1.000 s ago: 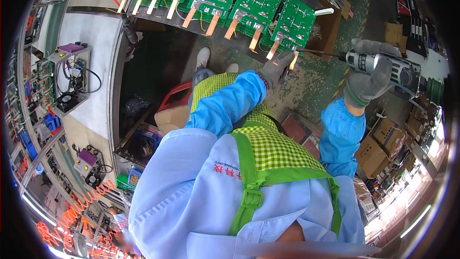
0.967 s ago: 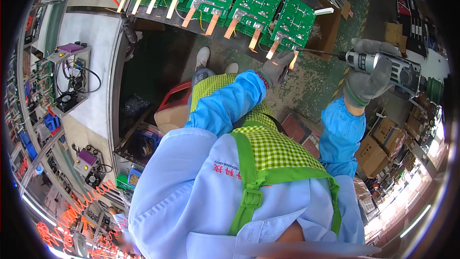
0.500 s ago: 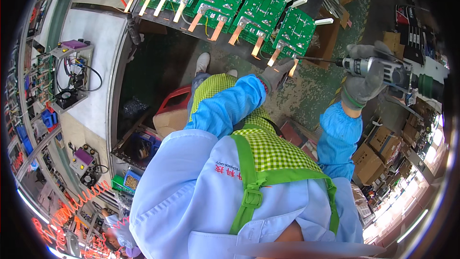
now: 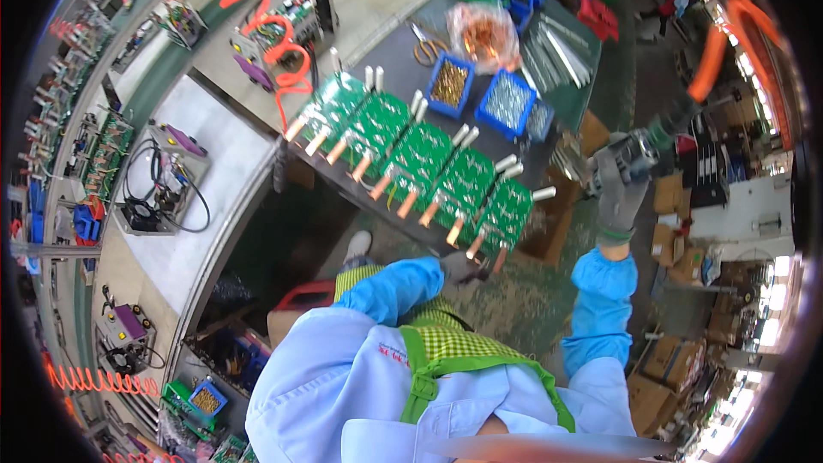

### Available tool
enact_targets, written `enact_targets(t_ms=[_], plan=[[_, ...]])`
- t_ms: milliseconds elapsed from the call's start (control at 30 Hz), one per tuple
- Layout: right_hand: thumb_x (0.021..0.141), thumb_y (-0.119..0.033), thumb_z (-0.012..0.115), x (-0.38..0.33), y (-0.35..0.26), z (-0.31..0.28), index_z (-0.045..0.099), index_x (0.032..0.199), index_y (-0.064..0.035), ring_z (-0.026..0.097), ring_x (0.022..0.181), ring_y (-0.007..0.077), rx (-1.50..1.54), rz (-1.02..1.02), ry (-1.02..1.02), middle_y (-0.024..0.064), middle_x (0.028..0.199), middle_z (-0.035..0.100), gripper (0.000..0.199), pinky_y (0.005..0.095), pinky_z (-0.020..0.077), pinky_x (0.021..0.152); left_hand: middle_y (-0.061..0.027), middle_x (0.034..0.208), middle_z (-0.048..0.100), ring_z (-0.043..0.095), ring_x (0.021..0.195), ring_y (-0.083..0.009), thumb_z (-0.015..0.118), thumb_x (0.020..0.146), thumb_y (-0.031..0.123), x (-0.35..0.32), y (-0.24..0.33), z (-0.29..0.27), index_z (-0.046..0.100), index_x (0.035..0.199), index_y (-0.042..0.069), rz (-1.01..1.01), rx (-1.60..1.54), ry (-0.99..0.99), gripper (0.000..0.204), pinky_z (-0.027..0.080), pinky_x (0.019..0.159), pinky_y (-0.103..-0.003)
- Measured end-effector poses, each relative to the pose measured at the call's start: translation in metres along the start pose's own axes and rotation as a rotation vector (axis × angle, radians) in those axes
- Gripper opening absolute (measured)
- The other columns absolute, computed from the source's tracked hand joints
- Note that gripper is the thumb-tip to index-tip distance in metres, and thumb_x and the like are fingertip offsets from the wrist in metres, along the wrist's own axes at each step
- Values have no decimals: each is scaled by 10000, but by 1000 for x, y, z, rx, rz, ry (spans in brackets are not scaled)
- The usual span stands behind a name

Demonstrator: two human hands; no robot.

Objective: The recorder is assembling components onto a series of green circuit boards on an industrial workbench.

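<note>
My right hand (image 4: 619, 197), in a grey glove, is wrapped round a grey power screwdriver (image 4: 636, 154) to the right of the bench. The tool is blurred and its bit is hard to make out. My left hand (image 4: 465, 267), in a dark glove, is at the bench's front edge, beside the copper strips (image 4: 477, 245) of the rightmost green circuit board (image 4: 506, 213). Its fingers are smeared, so any grip on a strip is unclear. Several such boards (image 4: 422, 153) stand in a slanting row, copper strips toward me and white posts (image 4: 465, 135) at the far side.
Behind the boards are blue bins of brass-coloured (image 4: 450, 86) and silvery hardware (image 4: 506, 105), scissors (image 4: 427, 45) and a plastic bag of copper-coloured parts (image 4: 483, 37). An orange hose (image 4: 708, 60) hangs at upper right. A red chair (image 4: 307, 295) stands under the bench edge.
The view has tilted up, showing more of the bench. My right hand has drawn the screwdriver away from the rightmost board, where its bit was. My left hand stays near that board's strips.
</note>
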State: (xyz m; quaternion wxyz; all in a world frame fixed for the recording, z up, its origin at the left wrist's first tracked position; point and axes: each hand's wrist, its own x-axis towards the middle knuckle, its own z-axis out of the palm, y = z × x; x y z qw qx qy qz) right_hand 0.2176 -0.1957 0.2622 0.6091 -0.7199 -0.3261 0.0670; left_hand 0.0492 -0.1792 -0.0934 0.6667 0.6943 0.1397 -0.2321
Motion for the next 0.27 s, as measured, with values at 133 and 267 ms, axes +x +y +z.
enact_targets(t_ms=[133, 267], plan=[[785, -231, 675, 93, 28, 5, 530, 1038, -81, 610, 691, 202, -665, -234, -134, 93, 787, 613, 327, 333, 467, 616, -146, 885, 653, 623, 792, -259, 482, 891, 383, -63, -36, -56, 599, 1112, 82, 214, 527, -64, 391, 472, 744, -384], [750, -256, 682, 164, 97, 13, 418, 1275, -158, 600, 1052, 269, -1318, 108, -408, 222, 1127, 587, 596, 435, 420, 923, -139, 807, 666, 615, 700, -266, 469, 917, 441, -193, 32, -167, 639, 1022, 59, -7, 238, -10, 431, 489, 687, -386]])
